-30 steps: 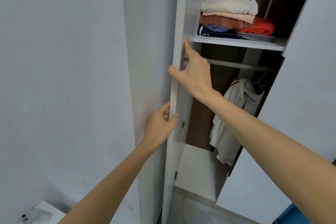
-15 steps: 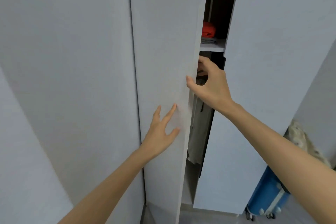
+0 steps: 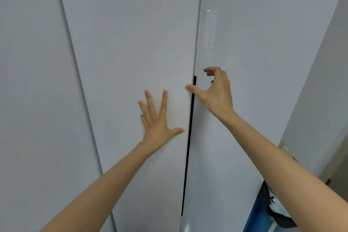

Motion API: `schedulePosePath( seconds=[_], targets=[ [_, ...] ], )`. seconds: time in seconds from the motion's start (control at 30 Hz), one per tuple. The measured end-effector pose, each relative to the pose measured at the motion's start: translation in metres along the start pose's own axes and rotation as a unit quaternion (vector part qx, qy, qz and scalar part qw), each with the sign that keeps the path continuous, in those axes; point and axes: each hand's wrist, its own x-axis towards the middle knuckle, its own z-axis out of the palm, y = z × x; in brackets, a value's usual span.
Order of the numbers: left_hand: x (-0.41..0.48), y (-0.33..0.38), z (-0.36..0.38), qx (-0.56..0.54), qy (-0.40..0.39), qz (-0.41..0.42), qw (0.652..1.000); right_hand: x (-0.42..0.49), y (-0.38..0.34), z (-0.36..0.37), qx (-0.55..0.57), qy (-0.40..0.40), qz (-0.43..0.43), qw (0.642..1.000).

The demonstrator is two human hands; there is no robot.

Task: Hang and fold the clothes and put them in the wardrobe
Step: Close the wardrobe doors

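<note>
Grey wardrobe doors (image 3: 131, 43) almost shut; left hand (image 3: 157, 119) pressed flat, right hand (image 3: 216, 93) loosely curled.

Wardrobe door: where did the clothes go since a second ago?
The left door swung nearly shut, hiding them; only a thin dark gap remains. The left hand let go of its edge and now presses flat on its front. The right hand slipped off the edge, thumb still touching. Both arms stay raised.

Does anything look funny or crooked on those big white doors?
A thin dark gap runs between the left door and the right door, so they are not fully shut. The left hand presses flat on the left door.
</note>
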Motion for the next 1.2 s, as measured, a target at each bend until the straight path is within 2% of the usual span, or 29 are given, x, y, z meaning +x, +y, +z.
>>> schedulePosePath(
  seconds=[0.13,0.47,0.87,1.0,1.1,1.2],
  targets=[
    [0.025,0.006,0.024,0.004,0.027,-0.028,0.999,0.027,0.015,0.008,-0.015,-0.013,0.023,1.000],
    [0.070,0.006,0.058,0.040,0.063,-0.070,0.995,0.070,0.039,0.032,-0.086,0.001,0.007,0.996],
    [0.088,0.001,0.069,0.069,0.052,-0.084,0.993,0.076,0.051,0.051,-0.109,0.015,-0.042,0.993],
    [0.084,0.001,0.054,0.049,0.015,-0.074,0.996,0.068,0.048,0.043,-0.075,-0.065,-0.032,0.995],
    [0.074,0.004,0.026,0.006,-0.021,-0.078,0.997,0.057,0.035,0.027,0.027,-0.158,0.043,0.986],
    [0.064,0.015,-0.010,-0.072,-0.036,-0.105,0.991,0.036,0.019,0.006,0.097,-0.210,0.127,0.964]
  ],
)
